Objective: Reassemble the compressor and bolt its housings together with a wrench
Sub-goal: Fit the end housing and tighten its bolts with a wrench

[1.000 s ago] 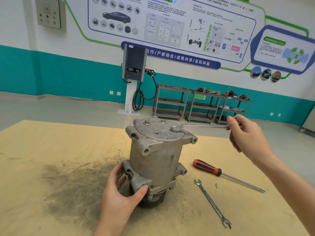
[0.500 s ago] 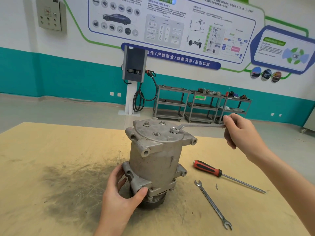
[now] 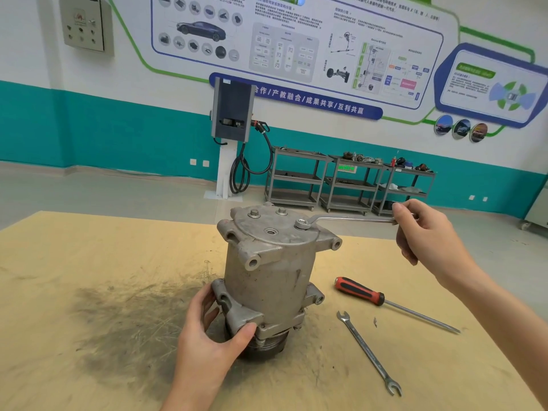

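Observation:
A grey metal compressor [image 3: 268, 277] stands upright on the wooden table [image 3: 89, 262]. Its flat top housing carries several bolts. A ring wrench [image 3: 350, 218] sits on the right-hand bolt [image 3: 301, 223], its handle pointing right. My right hand [image 3: 427, 232] grips the far end of that handle. My left hand [image 3: 213, 333] holds the compressor's lower mounting flange from the front left, thumb on the lug.
A red-and-black screwdriver [image 3: 385, 301] and an open-ended spanner [image 3: 367, 351] lie on the table right of the compressor. A dark grease smear [image 3: 124, 315] marks the table's left. Metal carts [image 3: 350, 182] and a charging post [image 3: 232, 137] stand by the far wall.
My right hand has swung the wrench handle a little away from me, toward the far wall, around the bolt. The left hand and compressor have stayed put.

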The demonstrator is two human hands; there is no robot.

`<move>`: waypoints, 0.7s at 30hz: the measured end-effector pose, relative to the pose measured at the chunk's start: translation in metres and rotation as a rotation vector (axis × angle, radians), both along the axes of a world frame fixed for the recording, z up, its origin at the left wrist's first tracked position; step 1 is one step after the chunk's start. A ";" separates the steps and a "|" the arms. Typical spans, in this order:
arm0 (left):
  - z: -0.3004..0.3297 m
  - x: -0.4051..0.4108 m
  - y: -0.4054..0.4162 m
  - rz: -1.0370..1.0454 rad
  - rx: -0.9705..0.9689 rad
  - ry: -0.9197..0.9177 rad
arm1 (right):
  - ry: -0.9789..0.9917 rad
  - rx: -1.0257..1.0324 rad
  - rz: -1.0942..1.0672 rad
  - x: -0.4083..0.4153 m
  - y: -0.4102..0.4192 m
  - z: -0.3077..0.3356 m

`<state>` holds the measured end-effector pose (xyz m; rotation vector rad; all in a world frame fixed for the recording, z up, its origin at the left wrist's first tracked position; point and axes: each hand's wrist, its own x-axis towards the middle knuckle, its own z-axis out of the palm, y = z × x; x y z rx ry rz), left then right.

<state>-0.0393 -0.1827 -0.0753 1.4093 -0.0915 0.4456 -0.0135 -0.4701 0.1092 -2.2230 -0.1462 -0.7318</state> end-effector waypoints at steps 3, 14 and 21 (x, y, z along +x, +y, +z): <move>0.001 -0.001 -0.001 -0.008 -0.007 -0.006 | 0.037 0.046 -0.005 -0.001 0.003 0.003; -0.001 0.001 -0.001 0.009 -0.002 -0.007 | 0.152 0.908 0.248 0.018 0.007 0.034; -0.004 0.003 -0.001 0.019 0.018 -0.014 | 0.315 0.829 -0.080 0.014 -0.044 -0.040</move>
